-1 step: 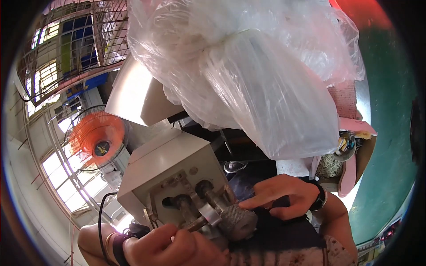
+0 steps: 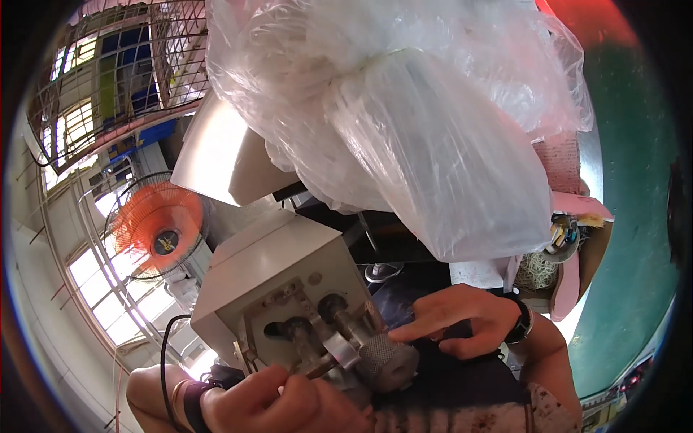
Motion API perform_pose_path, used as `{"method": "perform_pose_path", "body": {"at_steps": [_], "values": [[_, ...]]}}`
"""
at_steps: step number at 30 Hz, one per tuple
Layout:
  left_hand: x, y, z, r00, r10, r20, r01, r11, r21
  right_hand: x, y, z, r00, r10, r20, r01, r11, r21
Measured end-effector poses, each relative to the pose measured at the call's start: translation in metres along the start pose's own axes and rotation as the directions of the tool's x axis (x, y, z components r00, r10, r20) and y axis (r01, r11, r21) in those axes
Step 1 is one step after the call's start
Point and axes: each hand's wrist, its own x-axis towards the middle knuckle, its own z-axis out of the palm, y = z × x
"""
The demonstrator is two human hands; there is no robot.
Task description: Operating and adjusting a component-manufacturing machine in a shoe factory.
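A beige box-shaped machine (image 2: 267, 267) is tilted in front of me, two metal shafts standing out of its face. One shaft carries a smooth metal ring (image 2: 341, 351), the other a thick knurled roller (image 2: 388, 361). My left hand (image 2: 289, 404) is closed with curled fingers just below the ring; whatever it grips is hidden behind the knuckles. On the other side, my right hand (image 2: 465, 317) points its index finger at the roller, the tip at or very near the knurled edge. Its thumb stands apart and it holds nothing.
Large clear plastic bags (image 2: 440, 151) bulge above the machine. An orange fan (image 2: 159, 224) stands at left, below a wire rack (image 2: 123, 72). A black cable (image 2: 166, 353) loops by my left wrist. At right lie a box of pale strands (image 2: 540, 270) and a green surface (image 2: 639, 216).
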Motion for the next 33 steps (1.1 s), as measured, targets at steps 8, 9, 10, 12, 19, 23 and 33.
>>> {"method": "perform_pose_path", "body": {"at_steps": [8,9,10,12,19,23,33], "values": [[0.001,0.0,0.001,1.0,-0.007,0.0,0.007,1.0,-0.005,0.03,-0.003,-0.006,0.989,-0.059,0.133,0.081,0.983,-0.163],[0.0,0.001,0.001,1.0,-0.023,0.003,0.023,1.0,-0.015,0.028,-0.006,-0.005,0.988,-0.078,0.137,0.099,0.982,-0.158],[-0.002,0.001,0.002,1.0,-0.004,0.007,0.005,1.0,-0.005,0.024,-0.009,-0.003,0.991,-0.025,0.134,0.045,0.989,-0.143],[-0.009,-0.001,0.001,1.0,0.014,0.018,-0.014,1.0,-0.003,0.013,-0.013,-0.003,0.991,0.027,0.129,-0.011,0.993,-0.119],[0.002,-0.004,0.009,0.997,0.036,-0.063,-0.037,0.999,-0.012,-0.007,-0.017,-0.008,0.993,0.007,0.119,0.016,0.981,-0.195],[0.03,0.011,0.028,0.844,-0.328,-0.424,0.36,0.933,-0.005,0.01,-0.012,-0.002,0.994,-0.01,0.113,0.027,0.988,-0.154],[-0.006,0.001,0.002,1.0,0.005,0.006,-0.005,1.0,-0.013,-0.009,0.004,-0.003,0.988,-0.061,0.144,0.078,0.991,-0.111]]}}
